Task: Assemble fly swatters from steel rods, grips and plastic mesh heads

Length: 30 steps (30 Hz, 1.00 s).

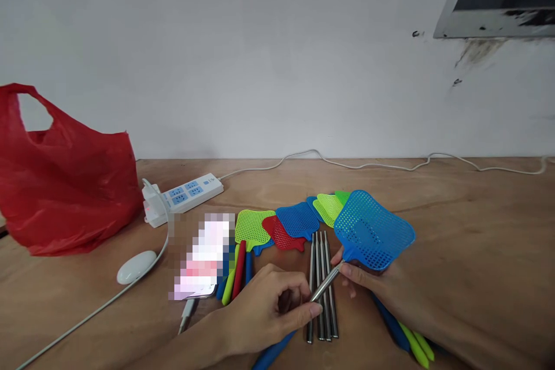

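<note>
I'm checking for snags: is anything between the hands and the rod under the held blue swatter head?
Nothing visible: the left hand pinches the rod near its lower end, the right hand holds it near the blue swatter head. Four loose rods lie beneath.

Single view, worn on the head, aimed forward and down. The table (pixel 260 188) is seen from the wearer's side, at a low slant; the wall (pixel 260 58) behind is faced nearly square-on across the upper half. Left hand (pixel 273 306) and right hand (pixel 381 283) are caught at close range, below centre.
</note>
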### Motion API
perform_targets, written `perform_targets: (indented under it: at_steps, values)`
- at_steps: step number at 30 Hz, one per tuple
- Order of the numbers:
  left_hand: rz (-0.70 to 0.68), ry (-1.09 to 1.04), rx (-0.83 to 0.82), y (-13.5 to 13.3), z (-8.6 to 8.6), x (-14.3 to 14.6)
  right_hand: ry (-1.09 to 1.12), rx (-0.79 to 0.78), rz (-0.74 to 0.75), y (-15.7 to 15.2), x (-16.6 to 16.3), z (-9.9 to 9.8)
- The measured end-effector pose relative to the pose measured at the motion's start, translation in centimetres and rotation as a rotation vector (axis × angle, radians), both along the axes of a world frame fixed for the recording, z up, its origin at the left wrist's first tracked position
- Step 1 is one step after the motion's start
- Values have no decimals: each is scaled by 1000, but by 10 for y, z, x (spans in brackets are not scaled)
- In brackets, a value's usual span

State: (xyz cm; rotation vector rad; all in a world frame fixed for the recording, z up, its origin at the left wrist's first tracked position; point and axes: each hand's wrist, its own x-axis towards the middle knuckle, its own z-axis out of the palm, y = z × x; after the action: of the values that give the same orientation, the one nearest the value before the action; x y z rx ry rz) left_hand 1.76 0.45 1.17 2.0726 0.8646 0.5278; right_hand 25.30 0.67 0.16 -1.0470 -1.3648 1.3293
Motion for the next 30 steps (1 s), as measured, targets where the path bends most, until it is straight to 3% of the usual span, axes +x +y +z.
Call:
perform_targets:
  at_steps: [11, 18, 30]
  values:
    - [0, -12, 26, 1, 5, 3, -58, 43, -107, -3, 2, 3]
    - [28, -12, -1, 5, 8, 2, 98, 49, -185, 10, 9, -11]
    - [43, -23, -2, 6, 6, 2, 299, 34, -296, 7, -2, -8]
